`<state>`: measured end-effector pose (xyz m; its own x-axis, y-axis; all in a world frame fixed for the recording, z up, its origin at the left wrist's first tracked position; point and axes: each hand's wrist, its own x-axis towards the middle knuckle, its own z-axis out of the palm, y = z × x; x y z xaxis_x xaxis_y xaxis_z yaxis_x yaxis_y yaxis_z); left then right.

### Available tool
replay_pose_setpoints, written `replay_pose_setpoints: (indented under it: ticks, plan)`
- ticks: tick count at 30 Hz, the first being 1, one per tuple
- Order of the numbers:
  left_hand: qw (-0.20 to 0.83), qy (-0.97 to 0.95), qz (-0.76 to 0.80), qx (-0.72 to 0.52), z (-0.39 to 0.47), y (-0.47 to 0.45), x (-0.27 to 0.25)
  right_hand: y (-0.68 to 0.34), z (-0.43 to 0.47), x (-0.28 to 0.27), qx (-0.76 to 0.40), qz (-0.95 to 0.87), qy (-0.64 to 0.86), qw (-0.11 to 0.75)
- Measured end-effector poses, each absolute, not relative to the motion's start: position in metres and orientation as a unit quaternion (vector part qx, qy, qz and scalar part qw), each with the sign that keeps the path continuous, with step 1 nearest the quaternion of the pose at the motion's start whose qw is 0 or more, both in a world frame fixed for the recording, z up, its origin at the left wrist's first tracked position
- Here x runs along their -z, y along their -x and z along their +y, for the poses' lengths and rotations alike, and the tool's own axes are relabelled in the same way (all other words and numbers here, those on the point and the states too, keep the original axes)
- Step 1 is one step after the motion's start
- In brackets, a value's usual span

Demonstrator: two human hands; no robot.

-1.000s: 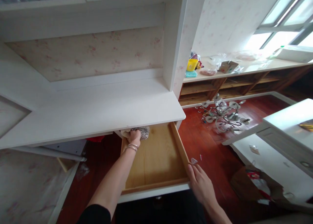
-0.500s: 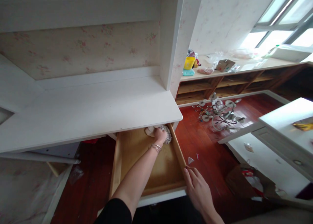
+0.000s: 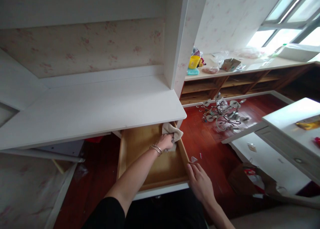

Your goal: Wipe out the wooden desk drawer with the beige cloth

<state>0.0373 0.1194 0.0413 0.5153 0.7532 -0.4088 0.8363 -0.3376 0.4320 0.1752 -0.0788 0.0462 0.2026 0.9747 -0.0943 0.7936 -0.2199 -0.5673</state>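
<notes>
Head view: left hand (image 3: 166, 142), grip closed on a cloth (image 3: 176, 133) in the far right corner of the drawer (image 3: 140, 139) (wiping, apparently); right hand (image 3: 200, 181) clasps the drawer's side, steadiness the next stroke would need.

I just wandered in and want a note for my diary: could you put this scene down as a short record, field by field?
Left hand: the left hand grips a cloth, bangles at the wrist
Right hand: the right hand holds the drawer by its right side, near the front corner
Cloth: bunched, inside the drawer, toward the back right
Drawer: pulled out from under the desk
Floor: chandelier lying beyond the desk
Ledge: yellow tub, box
</notes>
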Motion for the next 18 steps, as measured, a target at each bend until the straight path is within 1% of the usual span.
replay_pose_setpoints:
  ticks: [6,12,15,18]
  plan:
    - [0.316,-0.863,0.373,0.127,0.060,-0.026,-0.045,-0.177,-0.081,-0.038,-0.205,-0.596,0.748,0.209]
    - [0.324,-0.881,0.291,0.184,0.022,-0.024,-0.070,-0.176,-0.084,-0.043,-0.239,-0.576,0.754,0.206]
    - [0.298,-0.889,0.278,0.207,0.015,-0.017,-0.083,-0.177,-0.085,-0.044,-0.218,-0.586,0.753,0.202]
    - [0.243,-0.908,0.267,0.214,0.008,0.000,-0.087,-0.179,-0.086,-0.040,-0.174,-0.620,0.742,0.187]
